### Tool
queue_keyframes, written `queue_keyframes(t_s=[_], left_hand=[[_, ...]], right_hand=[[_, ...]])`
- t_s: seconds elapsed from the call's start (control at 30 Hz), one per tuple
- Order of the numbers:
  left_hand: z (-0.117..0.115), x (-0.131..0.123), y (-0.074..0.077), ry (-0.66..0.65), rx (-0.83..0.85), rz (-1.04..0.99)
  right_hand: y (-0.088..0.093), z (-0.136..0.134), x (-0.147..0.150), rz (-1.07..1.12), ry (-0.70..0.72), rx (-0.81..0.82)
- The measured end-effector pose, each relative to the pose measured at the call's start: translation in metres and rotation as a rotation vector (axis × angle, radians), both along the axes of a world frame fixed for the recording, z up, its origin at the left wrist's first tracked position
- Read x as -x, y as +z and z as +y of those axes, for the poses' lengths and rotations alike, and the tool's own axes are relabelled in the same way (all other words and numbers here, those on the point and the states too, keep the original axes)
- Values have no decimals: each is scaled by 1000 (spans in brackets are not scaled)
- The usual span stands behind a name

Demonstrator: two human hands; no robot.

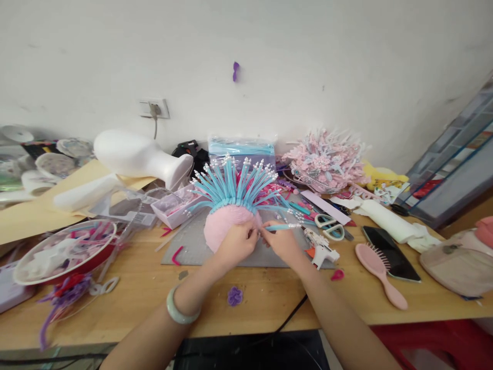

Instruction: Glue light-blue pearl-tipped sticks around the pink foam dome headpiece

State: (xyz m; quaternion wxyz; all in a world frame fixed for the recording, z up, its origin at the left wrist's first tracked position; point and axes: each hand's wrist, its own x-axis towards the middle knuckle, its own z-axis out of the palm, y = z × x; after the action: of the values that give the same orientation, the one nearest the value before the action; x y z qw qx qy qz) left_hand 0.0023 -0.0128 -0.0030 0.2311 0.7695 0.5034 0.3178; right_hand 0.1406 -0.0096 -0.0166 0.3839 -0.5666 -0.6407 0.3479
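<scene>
A rounded pink form [221,226] sits on a grey mat [179,252], its far side fringed with light-blue fuzzy stems [227,185] tipped with white pearl-like beads. My left hand [239,240] is at the form's near right edge, its fingers curled into a pinch; what they grip is too small to make out. Just to its right, my right hand [280,241] pinches a light-blue beaded stem [283,226], which points right across the fingers. The two hands' fingertips are close together. A pale bangle [179,308] is on my left wrist.
Right of my hands are a white glue gun [322,255], scissors [329,227], a pink hairbrush [377,267] and a black tablet [393,254]. To the left are a bowl [23,272] and a white foam head [134,154]. A purple flower [234,296] lies in front.
</scene>
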Motion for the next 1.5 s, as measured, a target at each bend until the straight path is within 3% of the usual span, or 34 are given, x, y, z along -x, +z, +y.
queue_keyframes(t_s=[0.23,0.4,0.5,0.57,0.7,0.97,1.17,1.37,1.5], left_hand=[[-1,9,15,-149,8,82],[10,24,45,-68,-99,8],[24,32,68,-174,-184,30],[35,37,80,-167,-265,34],[55,45,92,-89,-314,-11],[74,50,84,-17,-185,-114],[81,50,79,136,-146,-245],[87,53,72,210,-126,-272],[89,51,66,206,-119,-242]], right_hand=[[13,2,-12,-129,82,31],[53,11,-7,-410,170,-137],[84,24,7,-617,300,-166],[101,33,17,-729,315,-166],[115,53,32,-811,280,-189],[103,74,40,-774,233,-222],[83,56,30,-579,24,-346],[44,33,29,-457,19,-376],[33,26,31,-456,54,-369]])
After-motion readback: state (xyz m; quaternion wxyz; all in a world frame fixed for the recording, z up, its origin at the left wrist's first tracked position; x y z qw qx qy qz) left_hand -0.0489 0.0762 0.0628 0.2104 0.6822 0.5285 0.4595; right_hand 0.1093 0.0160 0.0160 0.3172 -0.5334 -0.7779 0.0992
